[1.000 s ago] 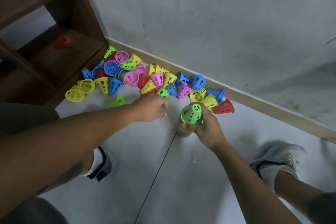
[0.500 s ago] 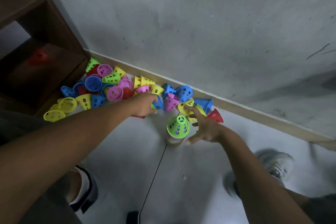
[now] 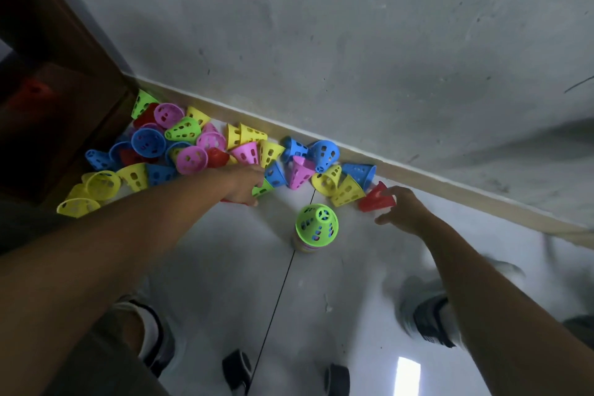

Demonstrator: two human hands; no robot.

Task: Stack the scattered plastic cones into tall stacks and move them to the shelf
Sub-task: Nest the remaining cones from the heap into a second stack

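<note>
Several perforated plastic cones [image 3: 193,159] in yellow, blue, pink, green and red lie scattered along the wall's base. A short stack topped by a green cone [image 3: 316,225] stands alone on the floor. My left hand [image 3: 244,185] lies knuckles-up at the pile's edge. Its fingers curl down over a red cone [image 3: 232,201] whose rim shows under the palm, and its fingertips are beside a green cone [image 3: 264,189]. My right hand [image 3: 401,209] is spread, fingers at a second red cone [image 3: 374,200] lying on its side right of the pile.
A dark wooden shelf [image 3: 64,100] stands at the left with a red cone [image 3: 32,92] on it. The grey wall and its skirting [image 3: 450,190] run behind the pile. My shoes [image 3: 430,321] are on the pale floor below.
My right hand let go of the stack and moved right to the red cone. My left hand stayed at the pile's edge. The view shifted toward the wall.
</note>
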